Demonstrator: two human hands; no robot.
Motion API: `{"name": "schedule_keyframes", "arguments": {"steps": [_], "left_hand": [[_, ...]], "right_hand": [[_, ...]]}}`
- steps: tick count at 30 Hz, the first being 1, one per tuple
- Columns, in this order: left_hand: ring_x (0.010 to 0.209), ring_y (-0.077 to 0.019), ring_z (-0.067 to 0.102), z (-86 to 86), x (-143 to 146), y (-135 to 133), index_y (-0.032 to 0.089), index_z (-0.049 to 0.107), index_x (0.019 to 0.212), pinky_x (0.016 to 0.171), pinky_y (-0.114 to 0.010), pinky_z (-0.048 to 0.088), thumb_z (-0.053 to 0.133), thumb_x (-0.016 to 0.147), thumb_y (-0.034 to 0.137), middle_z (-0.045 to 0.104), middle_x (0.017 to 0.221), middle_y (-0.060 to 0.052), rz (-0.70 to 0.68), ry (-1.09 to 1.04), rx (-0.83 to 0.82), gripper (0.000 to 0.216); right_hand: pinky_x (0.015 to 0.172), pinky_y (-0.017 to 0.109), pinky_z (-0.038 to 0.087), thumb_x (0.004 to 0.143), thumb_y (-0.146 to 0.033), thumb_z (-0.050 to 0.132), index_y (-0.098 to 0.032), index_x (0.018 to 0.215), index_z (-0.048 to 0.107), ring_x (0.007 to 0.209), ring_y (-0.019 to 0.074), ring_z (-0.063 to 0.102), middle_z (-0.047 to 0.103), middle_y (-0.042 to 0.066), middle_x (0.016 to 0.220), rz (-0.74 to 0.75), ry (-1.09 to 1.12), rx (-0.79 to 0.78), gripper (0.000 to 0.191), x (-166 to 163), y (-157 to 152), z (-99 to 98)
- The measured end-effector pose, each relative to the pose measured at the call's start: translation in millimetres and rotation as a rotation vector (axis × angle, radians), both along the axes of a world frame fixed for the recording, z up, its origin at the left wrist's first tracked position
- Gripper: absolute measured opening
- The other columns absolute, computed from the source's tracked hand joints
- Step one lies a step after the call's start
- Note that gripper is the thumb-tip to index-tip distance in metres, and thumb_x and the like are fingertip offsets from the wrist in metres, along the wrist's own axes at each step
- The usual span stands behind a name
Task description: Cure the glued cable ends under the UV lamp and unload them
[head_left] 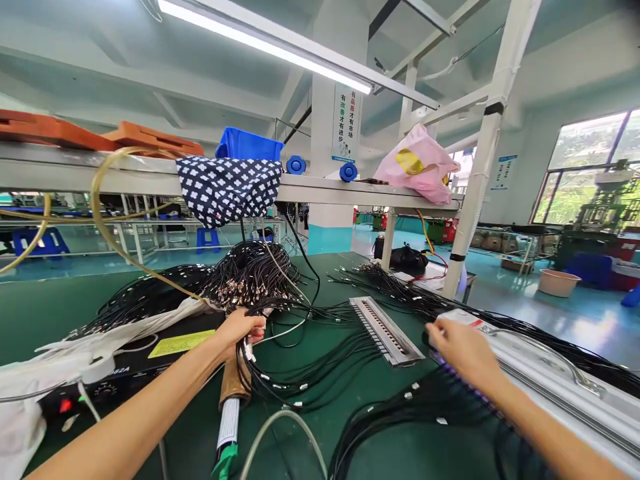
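Observation:
My left hand (239, 328) is closed round a bunch of thin black cables (280, 380) at the edge of a big heap of black cables with metal tips (250, 277). A brown-handled tool (233, 400) lies just below that hand. My right hand (457, 347) reaches forward with fingers curled onto black cables (425, 400) beside a long white fixture (550, 380). Between the hands lies a grey metal comb-like jig (385, 330) with cables fanned out from it on the green table (350, 427).
A black device with a yellow label (175, 345) and white cloth (30, 393) lie at the left. Overhead, a shelf (350, 193) carries a blue bin (249, 144), a dotted cloth (225, 187) and a pink bag (419, 165). A white post (475, 193) stands at the right.

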State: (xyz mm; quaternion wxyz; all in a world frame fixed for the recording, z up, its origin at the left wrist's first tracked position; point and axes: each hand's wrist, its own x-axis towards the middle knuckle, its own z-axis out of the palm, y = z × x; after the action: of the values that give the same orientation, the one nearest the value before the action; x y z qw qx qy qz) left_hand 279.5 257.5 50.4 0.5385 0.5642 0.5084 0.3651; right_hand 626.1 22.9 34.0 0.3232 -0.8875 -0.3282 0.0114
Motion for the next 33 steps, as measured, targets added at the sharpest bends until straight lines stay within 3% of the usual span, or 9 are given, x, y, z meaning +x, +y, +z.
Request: {"name": "schedule_keyframes", "arguments": {"steps": [2,4,7,12,17,21,24,27,33], "left_hand": [[0.054,-0.0110,0.060,-8.8,-8,-6,0.014,0.053,0.076,0.058,-0.025,0.054,0.058,0.090,0.008,0.058,0.064,0.005,-0.015,0.051,0.049,0.016],[0.056,-0.0156,0.063,-17.2,-15,-14,0.016,0.053,0.079,0.057,-0.027,0.053,0.060,0.086,0.014,0.060,0.063,0.004,-0.017,0.095,0.143,0.010],[0.068,-0.0238,0.068,-29.2,-23,-22,0.018,0.055,0.091,0.065,-0.033,0.051,0.063,0.079,0.035,0.065,0.069,0.000,0.000,0.161,0.312,0.022],[0.079,-0.0330,0.070,-48.5,-27,-25,0.014,0.050,0.108,0.077,-0.040,0.049,0.052,0.071,0.057,0.070,0.072,-0.006,0.074,0.256,0.410,0.056],[0.079,-0.0332,0.071,-56.4,-25,-24,0.012,0.050,0.112,0.076,-0.038,0.048,0.046,0.072,0.057,0.070,0.067,-0.006,0.116,0.323,0.427,0.060],[0.080,-0.0316,0.071,-56.1,-22,-27,0.011,0.049,0.118,0.077,-0.036,0.048,0.043,0.076,0.053,0.070,0.068,-0.006,0.143,0.364,0.424,0.059],[0.078,-0.0307,0.071,-57.3,-20,-29,0.010,0.049,0.121,0.075,-0.035,0.048,0.043,0.077,0.050,0.070,0.070,-0.007,0.154,0.372,0.403,0.060],[0.077,-0.0306,0.070,-60.9,-21,-30,0.008,0.047,0.126,0.078,-0.036,0.048,0.044,0.078,0.050,0.071,0.072,-0.008,0.166,0.364,0.403,0.063],[0.072,-0.0298,0.069,-71.5,-24,-30,0.012,0.048,0.123,0.073,-0.036,0.048,0.042,0.082,0.051,0.069,0.069,-0.005,0.181,0.319,0.409,0.057]], "right_hand": [[0.082,0.045,0.043,0.089,-0.028,0.062,-0.023,0.067,0.052,0.087,0.0306,0.060,0.054,0.003,0.068,-0.065,-0.150,0.017,0.025,23,-37,19.1],[0.077,0.047,0.042,0.075,-0.029,0.073,-0.026,0.057,0.042,0.082,0.0357,0.057,0.045,0.002,0.059,-0.128,-0.217,0.033,0.036,52,-71,30.3],[0.064,0.043,0.043,0.061,-0.027,0.078,-0.029,0.048,0.040,0.064,0.0332,0.055,0.045,0.003,0.048,-0.146,-0.183,0.055,0.040,85,-105,29.2],[0.061,0.041,0.043,0.074,-0.025,0.064,-0.027,0.046,0.053,0.062,0.0324,0.061,0.064,0.008,0.058,-0.051,-0.098,0.070,0.030,93,-113,15.4],[0.064,0.040,0.043,0.082,-0.026,0.059,-0.027,0.048,0.057,0.066,0.0316,0.062,0.067,0.007,0.062,-0.090,-0.139,0.035,0.034,79,-105,40.0],[0.060,0.035,0.038,0.086,-0.025,0.063,-0.023,0.054,0.060,0.065,0.0263,0.058,0.063,0.005,0.060,-0.122,-0.254,-0.026,0.032,74,-80,77.7],[0.059,0.031,0.038,0.091,-0.029,0.063,-0.020,0.064,0.062,0.065,0.0207,0.056,0.060,0.002,0.062,-0.169,-0.306,-0.078,0.029,68,-44,93.6],[0.063,0.028,0.045,0.097,-0.036,0.059,-0.017,0.075,0.063,0.063,0.0148,0.057,0.060,-0.003,0.067,-0.175,-0.306,-0.124,0.029,58,0,89.8],[0.071,0.033,0.053,0.098,-0.042,0.057,-0.015,0.089,0.065,0.074,0.0164,0.064,0.066,0.001,0.084,-0.145,-0.261,-0.203,0.030,36,90,54.8]]}}
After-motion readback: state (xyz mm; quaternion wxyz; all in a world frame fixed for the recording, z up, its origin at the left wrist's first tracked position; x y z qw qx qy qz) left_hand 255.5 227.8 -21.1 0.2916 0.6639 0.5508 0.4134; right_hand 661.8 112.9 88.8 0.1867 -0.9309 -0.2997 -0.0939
